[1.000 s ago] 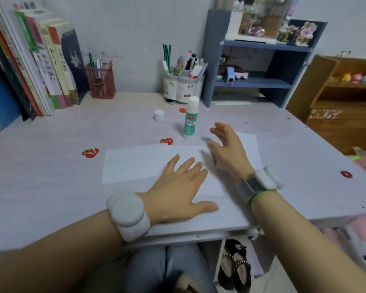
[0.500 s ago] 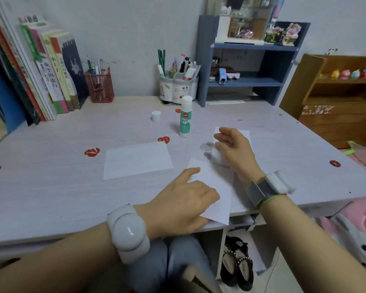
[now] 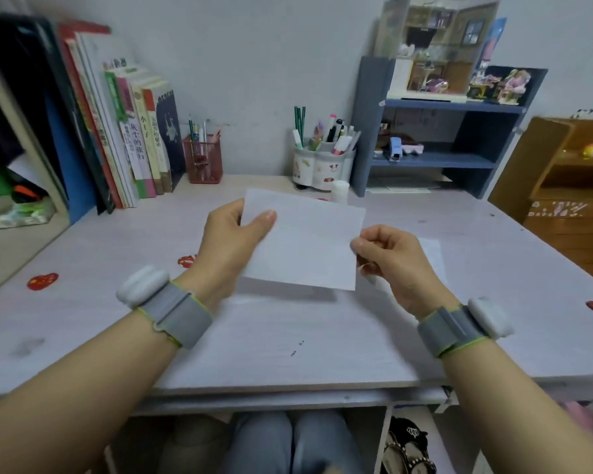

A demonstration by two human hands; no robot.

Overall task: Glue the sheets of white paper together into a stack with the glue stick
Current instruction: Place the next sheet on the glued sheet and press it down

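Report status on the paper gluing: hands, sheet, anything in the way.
Left hand and right hand each pinch the white paper sheet, lifted above the desk. Glue stick mostly hidden behind it, untouched. Nothing in the way.

Both forearms reach forward, raised above desk, grey-strapped bands on wrists. Left hand [image 3: 231, 239] palm toward camera, thumb lying across near face of paper sheet [image 3: 305, 241]. Right hand [image 3: 392, 265] fingers curled, pinching sheet's right edge.

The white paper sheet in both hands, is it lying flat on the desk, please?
No, the white paper sheet is lifted above the desk, casting a shadow.
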